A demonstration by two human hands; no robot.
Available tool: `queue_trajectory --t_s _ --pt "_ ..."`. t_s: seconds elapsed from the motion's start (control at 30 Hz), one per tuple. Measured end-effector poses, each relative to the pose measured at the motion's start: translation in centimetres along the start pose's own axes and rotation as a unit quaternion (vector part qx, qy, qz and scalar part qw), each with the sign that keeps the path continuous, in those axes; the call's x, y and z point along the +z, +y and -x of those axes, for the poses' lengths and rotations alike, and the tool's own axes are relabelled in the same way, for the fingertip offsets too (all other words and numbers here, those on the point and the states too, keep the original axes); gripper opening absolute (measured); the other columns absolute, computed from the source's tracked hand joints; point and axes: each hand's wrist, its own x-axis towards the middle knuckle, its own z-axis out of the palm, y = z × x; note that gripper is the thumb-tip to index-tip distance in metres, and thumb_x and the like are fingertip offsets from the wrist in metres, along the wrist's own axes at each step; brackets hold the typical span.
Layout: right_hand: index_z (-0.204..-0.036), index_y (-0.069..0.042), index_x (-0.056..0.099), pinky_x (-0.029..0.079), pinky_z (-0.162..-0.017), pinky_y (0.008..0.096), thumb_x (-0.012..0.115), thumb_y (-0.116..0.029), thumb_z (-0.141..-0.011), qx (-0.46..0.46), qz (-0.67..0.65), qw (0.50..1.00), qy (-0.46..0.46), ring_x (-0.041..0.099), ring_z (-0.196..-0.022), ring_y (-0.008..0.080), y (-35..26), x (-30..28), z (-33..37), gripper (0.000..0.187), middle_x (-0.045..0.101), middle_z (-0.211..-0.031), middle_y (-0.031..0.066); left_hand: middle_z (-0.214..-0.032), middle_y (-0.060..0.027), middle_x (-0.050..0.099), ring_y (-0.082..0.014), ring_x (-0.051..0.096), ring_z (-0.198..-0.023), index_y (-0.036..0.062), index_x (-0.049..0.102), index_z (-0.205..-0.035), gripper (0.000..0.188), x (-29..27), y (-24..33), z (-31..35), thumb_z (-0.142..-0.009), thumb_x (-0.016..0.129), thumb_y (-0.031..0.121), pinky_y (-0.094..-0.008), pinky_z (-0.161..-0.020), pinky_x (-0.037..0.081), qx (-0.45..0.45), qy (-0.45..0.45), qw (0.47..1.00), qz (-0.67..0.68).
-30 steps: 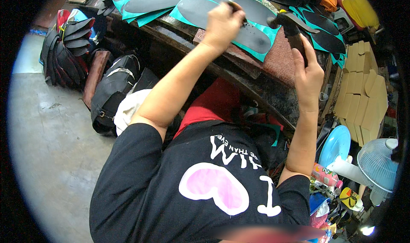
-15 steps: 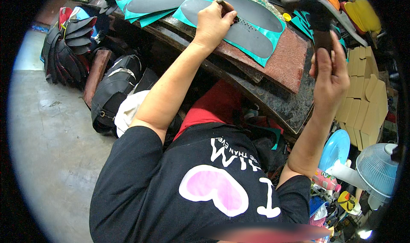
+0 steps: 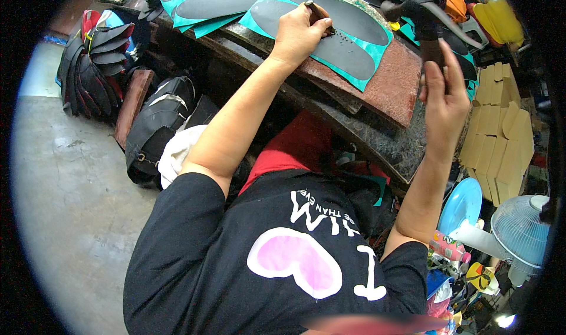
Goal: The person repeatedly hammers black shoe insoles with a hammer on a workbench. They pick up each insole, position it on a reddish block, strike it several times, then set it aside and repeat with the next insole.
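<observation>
Here the left hand (image 3: 298, 31) is closed around a thin dark punch tool (image 3: 319, 15), its tip set on the dark insole shape (image 3: 348, 52) printed on a teal sheet (image 3: 354, 76). That sheet lies on the reddish slab (image 3: 392, 87) atop the desk (image 3: 377, 143). The right hand (image 3: 443, 96) is closed on the handle of a dark hammer (image 3: 421, 14), raised above the slab's right end. More teal sheets (image 3: 212, 2) lie further along the desk. No container with visible contents can be confirmed; dark bags (image 3: 156, 126) sit closed on the floor (image 3: 65, 205). Compared with half a second ago, the hammer stands higher, and the left hand remains on the same sheet.
</observation>
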Motion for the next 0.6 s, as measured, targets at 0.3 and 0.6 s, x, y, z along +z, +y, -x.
queue_trajectory --t_s 0.3,0.6 --pt "-0.13 -0.009 0.061 0.051 -0.089 0.0332 0.064 -0.021 -0.095 -0.042 0.083 0.995 -0.024 0.068 -0.105 0.0305 1.3 3.1 1.1 0.037 0.068 -0.116 0.0189 -0.079 -0.0196 0.067 -0.0357 0.068 -0.073 0.0018 0.058 -0.102 0.019 2.0 2.4 1.4 -0.089 0.066 0.013 -0.0411 -0.065 0.054 0.204 -0.004 0.938 -0.281" --pt "-0.137 -0.011 0.057 0.041 -0.053 0.0174 0.064 -0.018 -0.097 -0.036 -0.052 0.996 0.059 0.047 -0.058 0.0026 -0.8 -0.2 1.2 0.041 0.061 -0.078 -0.0001 -0.087 -0.0128 0.072 -0.0195 0.072 -0.079 0.0008 0.064 -0.096 0.013 1.1 1.3 0.7 -0.089 0.069 0.011 -0.0294 -0.071 0.056 0.057 -0.011 0.994 -0.097"
